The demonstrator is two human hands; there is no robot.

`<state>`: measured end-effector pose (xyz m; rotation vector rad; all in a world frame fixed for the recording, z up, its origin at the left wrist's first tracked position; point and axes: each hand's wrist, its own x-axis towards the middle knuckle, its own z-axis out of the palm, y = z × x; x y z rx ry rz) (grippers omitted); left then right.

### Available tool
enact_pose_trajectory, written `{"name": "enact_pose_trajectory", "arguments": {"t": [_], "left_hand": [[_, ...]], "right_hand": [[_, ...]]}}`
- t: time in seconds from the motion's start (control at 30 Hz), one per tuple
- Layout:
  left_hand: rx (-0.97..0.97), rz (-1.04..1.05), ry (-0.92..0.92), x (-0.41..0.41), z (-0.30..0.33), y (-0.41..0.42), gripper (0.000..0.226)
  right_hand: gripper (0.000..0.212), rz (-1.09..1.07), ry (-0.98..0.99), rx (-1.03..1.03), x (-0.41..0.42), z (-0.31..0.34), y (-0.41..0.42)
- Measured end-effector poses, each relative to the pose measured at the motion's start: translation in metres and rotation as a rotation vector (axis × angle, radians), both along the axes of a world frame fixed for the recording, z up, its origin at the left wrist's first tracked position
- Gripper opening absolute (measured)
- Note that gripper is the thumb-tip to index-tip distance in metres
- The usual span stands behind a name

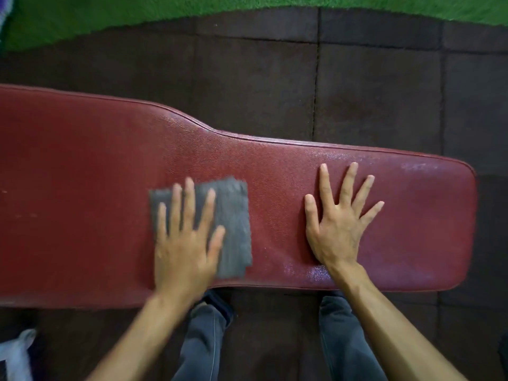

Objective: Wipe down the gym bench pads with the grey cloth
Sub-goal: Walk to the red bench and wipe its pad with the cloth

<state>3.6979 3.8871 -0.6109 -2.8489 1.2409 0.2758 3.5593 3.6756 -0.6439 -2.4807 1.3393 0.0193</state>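
I see the long dark-red textured vinyl bench lying across the view; its wide left end is cut off by the frame. My left hand lies flat, fingers spread, pressed on the folded grey cloth, which sits mid-bench near the front edge. Hand and cloth are blurred; the cloth's lower left part is hidden under the palm. My right hand rests flat and spread on the bare narrow section, well apart from the cloth. Dark grey trouser legs show below. White object at bottom left: unidentifiable.
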Motion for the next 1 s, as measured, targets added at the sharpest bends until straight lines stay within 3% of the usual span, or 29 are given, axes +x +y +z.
{"name": "enact_pose_trajectory", "arguments": {"t": [0.13,0.27,0.4,0.5,0.67,0.87,1.0], "left_hand": [[-0.006,-0.104,0.031,-0.056,-0.008,-0.011,0.060],[-0.116,-0.275,0.036,0.034,-0.013,-0.085,0.058],[-0.071,-0.071,-0.041,0.124,-0.003,-0.050,0.060],[-0.054,0.093,-0.005,0.085,0.011,0.036,0.063],[0.011,-0.019,0.035,-0.011,0.004,0.071,0.064],[-0.132,-0.238,0.028,0.093,-0.002,-0.036,0.060],[-0.100,-0.036,-0.037,0.164,0.002,-0.024,0.060]], "right_hand": [[0.060,0.037,0.010,-0.018,0.020,0.002,0.008],[0.059,0.028,-0.008,-0.011,0.016,0.001,0.007],[0.058,0.017,0.002,0.001,0.021,0.003,0.010],[0.060,-0.008,0.001,0.032,0.025,0.008,0.017],[0.065,0.067,0.061,0.060,0.052,0.019,0.053],[0.065,-0.013,0.035,0.059,0.068,0.015,0.079],[0.066,0.011,0.013,0.060,0.063,0.015,0.076]]}}
